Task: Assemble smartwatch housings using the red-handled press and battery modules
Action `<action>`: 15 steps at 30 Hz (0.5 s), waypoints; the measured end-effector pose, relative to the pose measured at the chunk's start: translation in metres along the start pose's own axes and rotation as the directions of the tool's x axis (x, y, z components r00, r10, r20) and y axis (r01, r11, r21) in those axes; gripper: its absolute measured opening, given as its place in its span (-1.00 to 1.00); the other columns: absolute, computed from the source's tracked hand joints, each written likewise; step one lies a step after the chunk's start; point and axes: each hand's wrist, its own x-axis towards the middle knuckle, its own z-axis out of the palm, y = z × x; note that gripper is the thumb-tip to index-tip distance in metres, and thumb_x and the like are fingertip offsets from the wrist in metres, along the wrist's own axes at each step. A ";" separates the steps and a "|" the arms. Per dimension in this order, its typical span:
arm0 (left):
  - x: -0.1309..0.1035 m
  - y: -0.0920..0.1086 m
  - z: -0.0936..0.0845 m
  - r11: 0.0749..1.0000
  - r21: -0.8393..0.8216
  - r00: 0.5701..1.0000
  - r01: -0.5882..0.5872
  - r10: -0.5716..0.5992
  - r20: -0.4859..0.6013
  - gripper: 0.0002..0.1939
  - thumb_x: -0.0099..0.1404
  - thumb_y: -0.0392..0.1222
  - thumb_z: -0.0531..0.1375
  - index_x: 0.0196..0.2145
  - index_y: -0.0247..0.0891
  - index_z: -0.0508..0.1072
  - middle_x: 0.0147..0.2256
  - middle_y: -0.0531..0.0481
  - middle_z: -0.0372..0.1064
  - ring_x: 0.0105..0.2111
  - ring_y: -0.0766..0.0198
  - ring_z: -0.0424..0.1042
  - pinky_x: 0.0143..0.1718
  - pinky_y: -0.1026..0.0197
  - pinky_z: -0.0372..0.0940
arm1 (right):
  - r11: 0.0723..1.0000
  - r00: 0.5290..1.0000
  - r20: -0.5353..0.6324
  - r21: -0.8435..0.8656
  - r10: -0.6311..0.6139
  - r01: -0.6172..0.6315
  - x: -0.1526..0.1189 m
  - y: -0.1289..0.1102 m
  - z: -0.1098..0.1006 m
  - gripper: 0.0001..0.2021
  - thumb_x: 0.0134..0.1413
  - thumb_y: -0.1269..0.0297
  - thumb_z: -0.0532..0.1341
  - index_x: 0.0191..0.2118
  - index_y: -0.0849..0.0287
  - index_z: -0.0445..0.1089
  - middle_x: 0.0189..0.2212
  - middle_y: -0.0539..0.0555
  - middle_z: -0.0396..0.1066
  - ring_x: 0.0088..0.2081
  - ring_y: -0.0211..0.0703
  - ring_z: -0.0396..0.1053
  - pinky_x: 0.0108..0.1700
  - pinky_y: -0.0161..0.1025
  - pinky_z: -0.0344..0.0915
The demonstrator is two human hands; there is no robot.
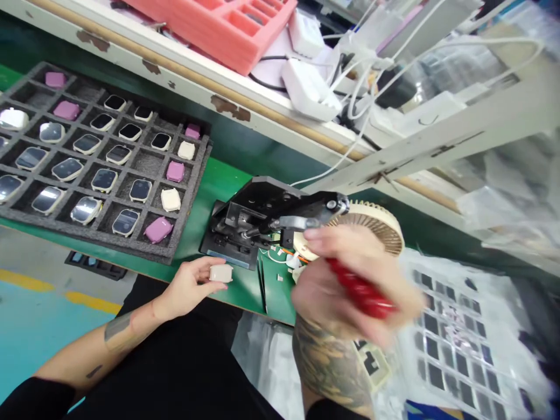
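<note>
My left hand (pixel 192 286) pinches a small cream watch case (pixel 221 273) between thumb and fingers, just in front of the black press fixture (pixel 258 216). The fixture stands on the green bench with a metal lever arm (pixel 300 222) at its right side. My right hand (pixel 354 280), smeared by motion, is wrapped round a red handle (pixel 363 289). Whether this handle joins the lever is hard to see. A pair of black tweezers (pixel 262 286) lies on the bench between my hands. Small parts and a wire lie partly hidden behind my right hand.
To the left sits a grey foam tray (pixel 184 219) of watches and purple and cream cases. A cream round fan (pixel 376 224) stands behind my right hand. Plastic-wrapped sheets (pixel 455 326) lie at right. The shelf above holds a pink foam tray (pixel 245 41) and white cables.
</note>
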 end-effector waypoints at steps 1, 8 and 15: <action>-0.001 -0.001 0.000 1.000 0.007 1.000 0.003 -0.003 -0.008 -0.49 0.27 -0.15 0.57 0.13 -0.29 0.63 -0.06 -0.23 0.74 -0.15 0.03 0.77 -0.05 0.05 0.63 | 0.989 0.984 -0.125 0.046 -0.130 0.137 0.006 -0.005 0.007 -0.26 0.49 -0.52 -0.10 0.07 -0.07 0.59 -0.21 0.07 0.52 -0.22 -0.02 0.64 -0.02 0.19 0.63; -0.010 0.007 -0.008 0.998 0.037 0.998 -0.042 0.043 -0.041 -0.64 0.27 -0.25 0.53 -0.04 -0.24 0.53 -0.19 -0.06 0.65 -0.22 0.21 0.64 -0.14 0.21 0.52 | 0.987 0.954 -0.253 -0.073 -0.160 0.146 -0.072 -0.006 0.009 -0.66 0.53 0.16 0.19 0.25 -0.04 0.60 -0.13 0.12 0.61 -0.14 0.11 0.63 -0.13 0.14 0.63; -0.007 0.023 -0.012 0.815 0.452 0.929 -0.362 0.356 0.102 -0.66 0.47 -0.14 0.44 0.16 -0.16 0.65 0.06 -0.20 0.56 -0.15 0.14 0.58 -0.14 0.12 0.54 | 0.948 0.785 0.572 -0.312 0.237 -0.059 -0.164 0.033 0.025 -0.52 0.54 0.38 0.08 0.45 0.08 0.39 0.27 0.32 0.50 0.34 0.27 0.45 0.37 0.37 0.48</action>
